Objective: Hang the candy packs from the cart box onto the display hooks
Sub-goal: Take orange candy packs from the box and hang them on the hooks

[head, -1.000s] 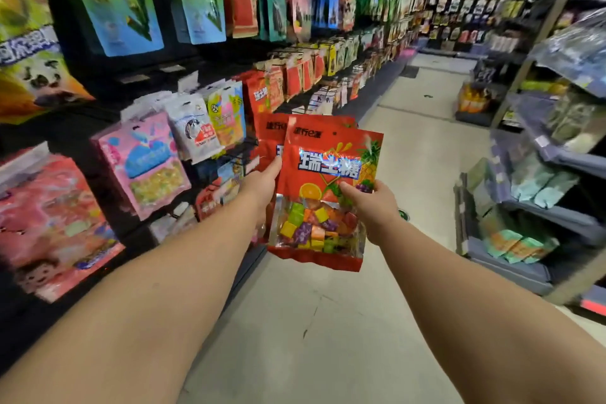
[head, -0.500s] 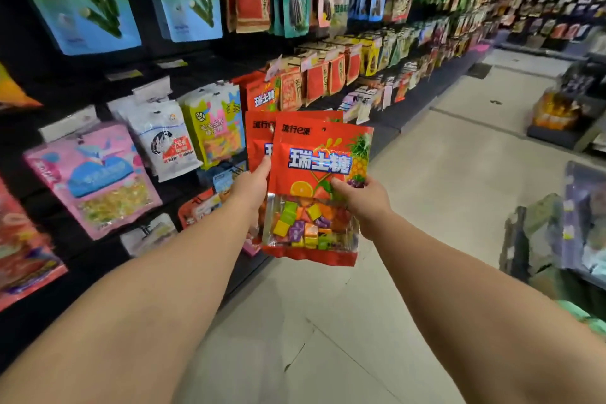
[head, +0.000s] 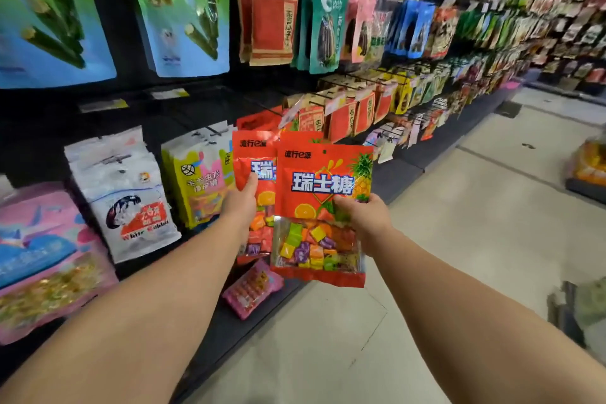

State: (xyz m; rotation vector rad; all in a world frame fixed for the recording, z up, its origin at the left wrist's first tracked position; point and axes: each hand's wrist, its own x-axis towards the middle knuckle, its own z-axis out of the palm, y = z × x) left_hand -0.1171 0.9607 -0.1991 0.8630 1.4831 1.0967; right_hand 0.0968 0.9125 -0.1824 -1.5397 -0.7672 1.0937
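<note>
Right hand (head: 364, 223) holds front candy pack (head: 323, 207) (left hand (head: 241, 203) grips another).

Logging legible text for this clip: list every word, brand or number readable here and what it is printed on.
"瑞士糖" and "流行e派": front red candy pack, gripped by the right hand.
"流行e派" and a partly hidden "瑞": second red candy pack, gripped by the left hand.
"White Rabbit": white bag on the display.
"香瓜子", roughly: red-brown seed bag.
Remaining packs and price tags: too small or blurred to read.
</note>
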